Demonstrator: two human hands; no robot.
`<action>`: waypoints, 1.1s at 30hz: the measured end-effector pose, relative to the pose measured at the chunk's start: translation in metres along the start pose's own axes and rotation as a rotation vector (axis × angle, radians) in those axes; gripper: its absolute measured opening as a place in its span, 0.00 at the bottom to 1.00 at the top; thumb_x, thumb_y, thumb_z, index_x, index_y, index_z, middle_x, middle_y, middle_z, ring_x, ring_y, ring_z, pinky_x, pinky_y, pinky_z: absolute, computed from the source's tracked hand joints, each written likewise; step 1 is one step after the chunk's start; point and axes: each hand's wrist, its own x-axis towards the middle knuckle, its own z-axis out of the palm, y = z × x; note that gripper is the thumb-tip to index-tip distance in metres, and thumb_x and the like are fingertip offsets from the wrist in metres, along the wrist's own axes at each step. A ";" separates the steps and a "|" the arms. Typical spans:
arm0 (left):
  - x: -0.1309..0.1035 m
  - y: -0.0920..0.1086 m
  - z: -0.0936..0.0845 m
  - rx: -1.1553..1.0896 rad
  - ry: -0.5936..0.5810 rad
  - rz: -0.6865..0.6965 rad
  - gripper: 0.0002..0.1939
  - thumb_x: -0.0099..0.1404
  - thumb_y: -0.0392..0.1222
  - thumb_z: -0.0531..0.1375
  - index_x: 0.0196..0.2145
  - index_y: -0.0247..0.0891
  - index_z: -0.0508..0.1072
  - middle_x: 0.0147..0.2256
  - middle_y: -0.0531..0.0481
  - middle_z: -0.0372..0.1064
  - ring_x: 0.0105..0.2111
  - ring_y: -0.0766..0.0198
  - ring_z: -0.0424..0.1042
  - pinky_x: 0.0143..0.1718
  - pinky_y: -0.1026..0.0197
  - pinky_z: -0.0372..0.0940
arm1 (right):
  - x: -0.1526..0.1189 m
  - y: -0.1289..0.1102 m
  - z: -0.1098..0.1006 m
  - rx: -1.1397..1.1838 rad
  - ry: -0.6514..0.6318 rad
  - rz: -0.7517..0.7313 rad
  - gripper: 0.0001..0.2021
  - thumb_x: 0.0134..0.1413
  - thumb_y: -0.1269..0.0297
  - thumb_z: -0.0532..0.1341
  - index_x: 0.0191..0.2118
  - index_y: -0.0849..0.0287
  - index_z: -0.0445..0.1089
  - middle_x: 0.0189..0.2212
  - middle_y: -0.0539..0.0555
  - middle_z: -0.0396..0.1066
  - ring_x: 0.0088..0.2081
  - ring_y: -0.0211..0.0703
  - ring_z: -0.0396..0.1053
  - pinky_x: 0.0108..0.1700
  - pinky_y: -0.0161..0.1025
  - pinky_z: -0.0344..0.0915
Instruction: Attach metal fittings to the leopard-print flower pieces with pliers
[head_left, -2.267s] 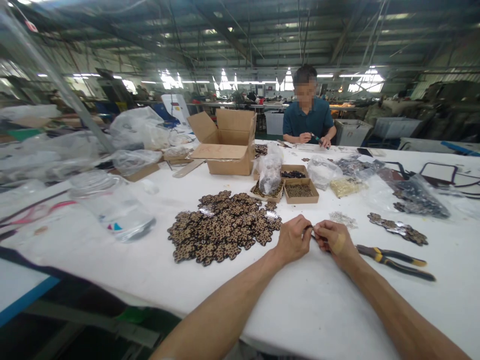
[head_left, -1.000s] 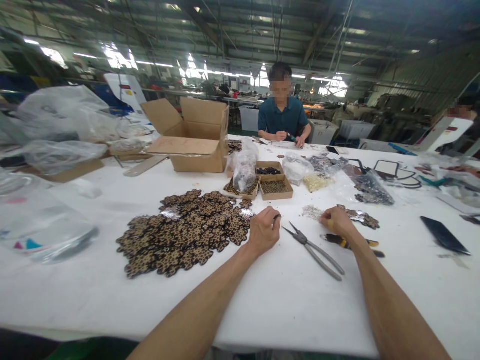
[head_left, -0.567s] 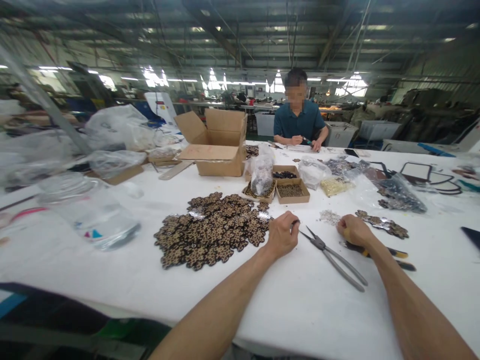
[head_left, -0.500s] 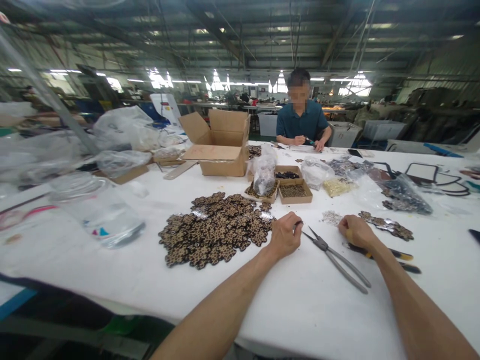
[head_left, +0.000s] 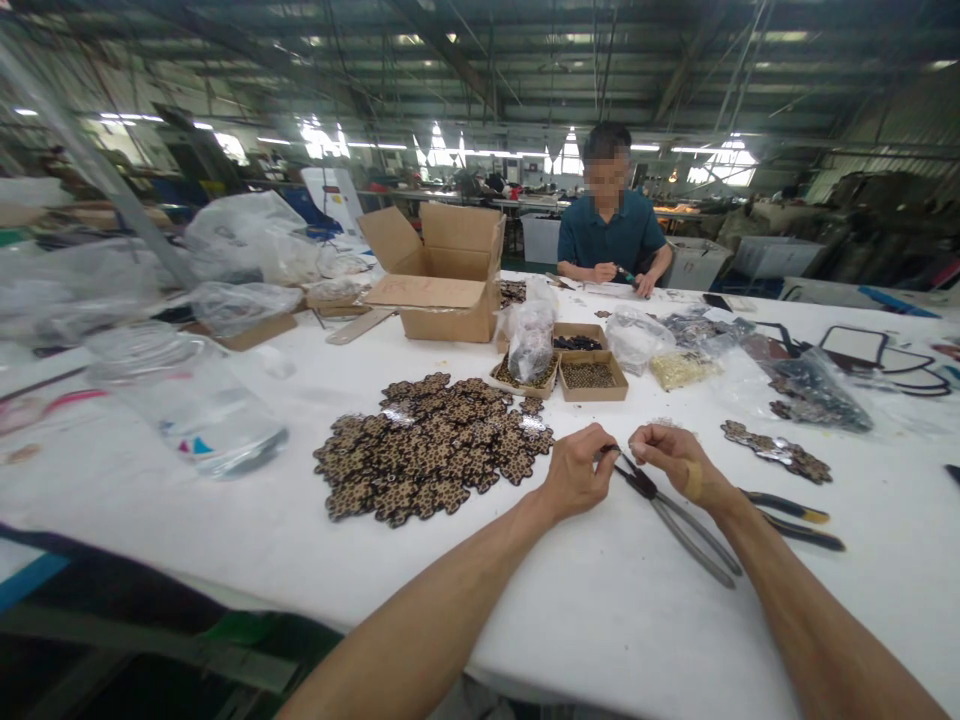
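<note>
My left hand (head_left: 581, 470) is closed, its thumb and fingertips pinching a small dark piece, right of a pile of leopard-patterned flower-shaped pieces (head_left: 427, 450). Just to its right, my right hand (head_left: 679, 460) has thumb and forefinger pressed together; whatever sits between them is too small to name. Grey-handled pliers (head_left: 686, 525) lie on the white table (head_left: 600, 620), their tips near both hands. Beside my right wrist lies a yellow-and-black handled tool (head_left: 795, 520). Small silvery bits are partly hidden behind my right hand.
An open cardboard box (head_left: 450, 310), small trays (head_left: 592, 378) and plastic bags (head_left: 637, 340) stand beyond the pile. A clear water jar (head_left: 217, 410) is at left, more patterned pieces (head_left: 776, 450) at right. Across the table a person (head_left: 611, 240) handles a tool.
My right hand has moved left from the silvery bits to near my left hand, uncovering more of the yellow-and-black handled tool. The camera view has shifted slightly.
</note>
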 end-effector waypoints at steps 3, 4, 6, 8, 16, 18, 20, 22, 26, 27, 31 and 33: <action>-0.001 0.000 0.000 -0.003 -0.001 0.000 0.04 0.69 0.38 0.57 0.37 0.38 0.71 0.33 0.48 0.69 0.32 0.63 0.68 0.35 0.60 0.62 | 0.000 0.001 0.000 -0.006 -0.009 0.009 0.16 0.58 0.49 0.67 0.35 0.59 0.71 0.28 0.50 0.67 0.30 0.39 0.61 0.32 0.37 0.59; -0.001 0.000 0.000 -0.004 -0.003 -0.001 0.04 0.69 0.38 0.57 0.37 0.38 0.71 0.33 0.48 0.69 0.32 0.64 0.68 0.34 0.60 0.62 | 0.000 0.000 0.001 -0.010 -0.014 0.011 0.16 0.58 0.49 0.67 0.35 0.59 0.71 0.27 0.50 0.67 0.30 0.39 0.61 0.32 0.37 0.59; -0.002 0.000 0.000 -0.002 -0.008 0.000 0.04 0.69 0.38 0.56 0.37 0.38 0.71 0.33 0.48 0.69 0.32 0.63 0.68 0.34 0.60 0.62 | -0.001 -0.002 0.003 -0.021 -0.026 0.009 0.16 0.58 0.49 0.66 0.36 0.59 0.71 0.27 0.50 0.67 0.29 0.39 0.61 0.32 0.37 0.59; -0.002 0.000 0.000 0.000 -0.010 0.003 0.04 0.69 0.37 0.56 0.36 0.38 0.71 0.33 0.48 0.69 0.32 0.63 0.68 0.35 0.60 0.62 | -0.001 -0.004 0.005 -0.038 -0.031 -0.001 0.16 0.59 0.49 0.66 0.36 0.59 0.71 0.27 0.50 0.67 0.29 0.39 0.60 0.31 0.37 0.59; -0.002 0.000 0.000 0.015 0.005 -0.010 0.04 0.69 0.37 0.57 0.36 0.38 0.71 0.33 0.49 0.70 0.33 0.63 0.68 0.35 0.60 0.63 | -0.005 -0.013 0.010 -0.073 -0.065 -0.002 0.16 0.59 0.48 0.65 0.36 0.58 0.70 0.27 0.51 0.67 0.30 0.40 0.61 0.31 0.37 0.60; -0.002 0.001 -0.001 0.012 0.007 -0.009 0.04 0.69 0.37 0.56 0.37 0.38 0.71 0.33 0.48 0.70 0.34 0.63 0.69 0.36 0.60 0.64 | -0.005 -0.015 0.008 -0.086 -0.050 0.012 0.17 0.58 0.47 0.65 0.34 0.59 0.70 0.26 0.51 0.67 0.30 0.41 0.62 0.31 0.37 0.60; -0.001 0.001 -0.002 0.007 0.005 0.000 0.05 0.69 0.37 0.56 0.37 0.38 0.71 0.34 0.47 0.71 0.35 0.62 0.69 0.37 0.59 0.64 | -0.004 -0.017 0.008 -0.093 -0.014 0.034 0.19 0.57 0.46 0.65 0.33 0.60 0.71 0.25 0.52 0.68 0.28 0.41 0.63 0.31 0.38 0.60; -0.001 0.002 -0.003 0.007 -0.005 0.016 0.05 0.70 0.37 0.55 0.38 0.39 0.71 0.34 0.47 0.71 0.36 0.61 0.70 0.38 0.59 0.65 | -0.004 -0.018 0.009 -0.077 0.012 0.065 0.19 0.56 0.46 0.65 0.31 0.60 0.71 0.23 0.51 0.68 0.26 0.40 0.63 0.29 0.38 0.60; -0.001 0.003 -0.003 0.043 -0.033 0.053 0.06 0.71 0.38 0.54 0.39 0.39 0.72 0.36 0.46 0.71 0.37 0.60 0.71 0.38 0.58 0.65 | -0.004 -0.018 0.015 -0.002 0.015 0.124 0.19 0.53 0.46 0.67 0.29 0.60 0.70 0.20 0.50 0.67 0.21 0.38 0.61 0.25 0.37 0.58; -0.001 0.003 -0.003 0.053 -0.039 0.063 0.07 0.71 0.38 0.54 0.39 0.39 0.72 0.36 0.45 0.71 0.38 0.60 0.71 0.38 0.58 0.65 | -0.005 -0.017 0.016 0.015 0.017 0.132 0.19 0.52 0.47 0.67 0.28 0.59 0.70 0.20 0.49 0.66 0.21 0.37 0.60 0.24 0.36 0.57; -0.002 0.002 -0.002 0.086 -0.049 0.078 0.07 0.71 0.38 0.54 0.40 0.39 0.72 0.37 0.45 0.72 0.38 0.59 0.71 0.39 0.58 0.65 | -0.005 -0.011 0.022 0.030 0.079 0.151 0.17 0.51 0.50 0.68 0.28 0.59 0.70 0.18 0.48 0.65 0.19 0.36 0.58 0.21 0.36 0.55; -0.003 0.002 0.001 0.109 -0.034 0.057 0.07 0.71 0.39 0.54 0.39 0.38 0.72 0.36 0.45 0.71 0.37 0.60 0.71 0.38 0.59 0.65 | -0.004 -0.008 0.028 -0.002 0.151 0.166 0.16 0.51 0.50 0.67 0.27 0.60 0.70 0.17 0.48 0.65 0.18 0.36 0.58 0.20 0.35 0.53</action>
